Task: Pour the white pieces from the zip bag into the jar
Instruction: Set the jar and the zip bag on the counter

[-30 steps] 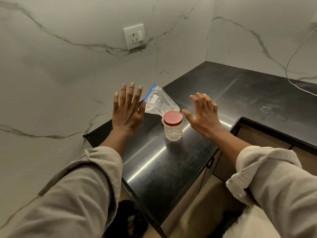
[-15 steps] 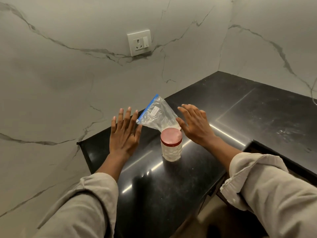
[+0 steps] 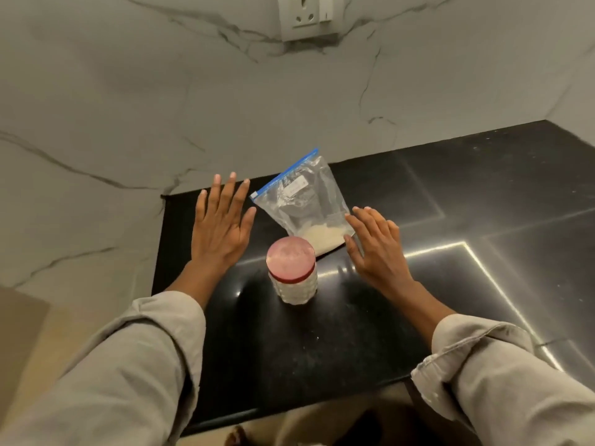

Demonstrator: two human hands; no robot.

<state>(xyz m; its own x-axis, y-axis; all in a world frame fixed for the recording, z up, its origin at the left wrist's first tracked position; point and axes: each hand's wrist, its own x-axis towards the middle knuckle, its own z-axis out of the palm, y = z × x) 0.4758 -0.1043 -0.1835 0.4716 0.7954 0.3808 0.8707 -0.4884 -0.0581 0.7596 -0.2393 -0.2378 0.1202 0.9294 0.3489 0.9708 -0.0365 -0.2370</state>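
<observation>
A clear zip bag [image 3: 306,201] with a blue seal strip stands on the black counter, its white pieces settled at the bottom. Just in front of it stands a small textured jar [image 3: 293,286] closed by a red lid [image 3: 290,259]. My left hand [image 3: 220,226] hovers left of the bag and jar with fingers straight and spread, holding nothing. My right hand [image 3: 375,246] is flat to the right of the jar, fingers straight, with its fingertips close to the bag's lower right corner. Whether it touches the bag is unclear.
The black counter [image 3: 418,284] runs to the right along a marble wall, and its front edge lies near my sleeves. A wall socket [image 3: 307,16] sits high on the wall above the bag.
The camera has tilted down and come closer over the counter. Both hands stay spread beside the jar and bag, and the right hand now sits lower beside the bag's bottom corner.
</observation>
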